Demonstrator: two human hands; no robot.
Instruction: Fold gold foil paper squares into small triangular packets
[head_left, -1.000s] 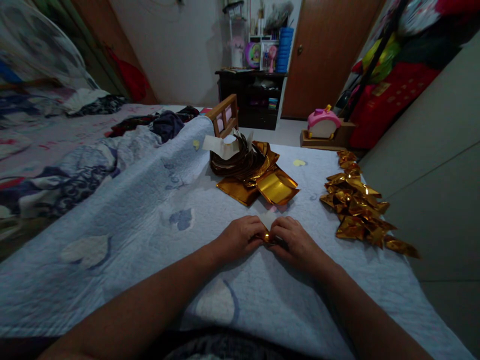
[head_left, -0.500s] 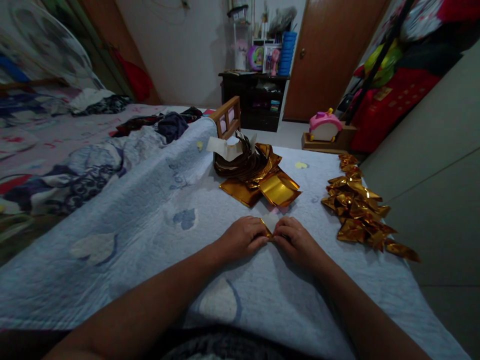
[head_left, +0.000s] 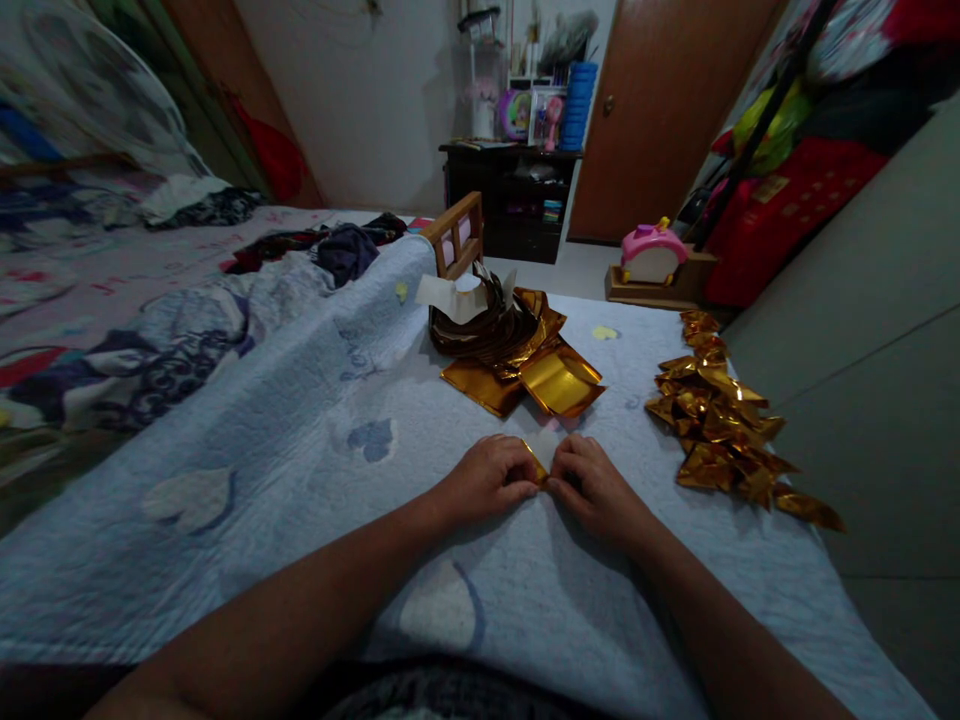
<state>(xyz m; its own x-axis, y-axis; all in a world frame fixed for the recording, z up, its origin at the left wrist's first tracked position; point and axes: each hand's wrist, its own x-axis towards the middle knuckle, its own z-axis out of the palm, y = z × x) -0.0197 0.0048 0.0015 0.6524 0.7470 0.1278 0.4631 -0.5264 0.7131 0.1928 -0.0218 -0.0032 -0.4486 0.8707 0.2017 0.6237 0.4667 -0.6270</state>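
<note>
Between my hands is a small sheet of gold foil paper [head_left: 535, 462], with its pale side partly showing and its near edge turned over. My left hand [head_left: 498, 474] pinches its left part between thumb and fingers. From the other side, my right hand [head_left: 589, 480] grips the right end with curled fingers, which hide much of that part. Just beyond the hands lie loose gold foil sheets [head_left: 561, 378] beside a thick curled stack of foil paper [head_left: 487, 318]. Off to the right sits a heap of folded gold foil pieces [head_left: 716, 415].
A blue quilt with heart patterns [head_left: 300, 480] covers the surface under my hands. Its left side rises in a ridge near a wooden rail [head_left: 456, 235]. A pink toy case [head_left: 654, 255] stands beyond the far edge, and a pale cabinet [head_left: 885, 400] flanks the right.
My hands stay close together on the foil paper, with the fingers shifting slightly. Less of its pale side shows between them now. The stack and the heap have not been disturbed.
</note>
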